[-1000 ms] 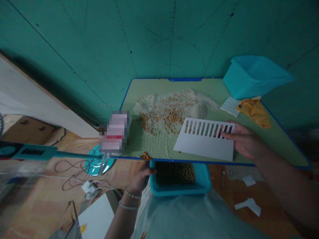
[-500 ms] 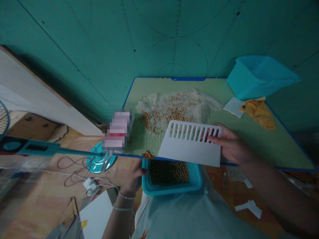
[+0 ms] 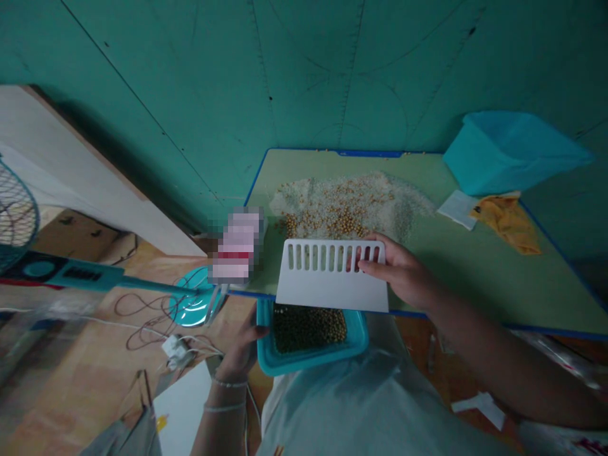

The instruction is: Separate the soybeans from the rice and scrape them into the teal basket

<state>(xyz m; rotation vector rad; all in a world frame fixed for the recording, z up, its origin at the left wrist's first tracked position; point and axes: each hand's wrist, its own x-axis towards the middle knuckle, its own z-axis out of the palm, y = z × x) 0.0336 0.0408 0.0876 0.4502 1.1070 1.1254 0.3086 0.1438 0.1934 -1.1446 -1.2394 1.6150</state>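
My right hand (image 3: 401, 269) grips a white slotted plastic scraper (image 3: 332, 290) by its slotted end, with the thumb on top and the fingers underneath. The scraper's straight edge lies at the near edge of the table. Just below that edge, my left hand (image 3: 243, 347) holds a blue-green plastic basket (image 3: 311, 366) by its left side, partly hidden behind the rim. Round tan beans (image 3: 335, 326) lie inside the basket over a dark bottom. Beyond the scraper, a spread heap of white grains mixed with tan beans (image 3: 346, 218) covers the middle of the tabletop.
A blue-green bin (image 3: 503, 155) stands at the table's back right, beside a folded white cloth (image 3: 456, 209) and a yellow cloth (image 3: 508, 221). A blurred pink-and-white item (image 3: 236, 247) sits at the left edge. A teal fan (image 3: 80, 273) and cables are further left.
The scraper has moved left along the table's near edge and now lies squarer to it. My left hand and the basket have shifted slightly left. The camera view has turned a little.
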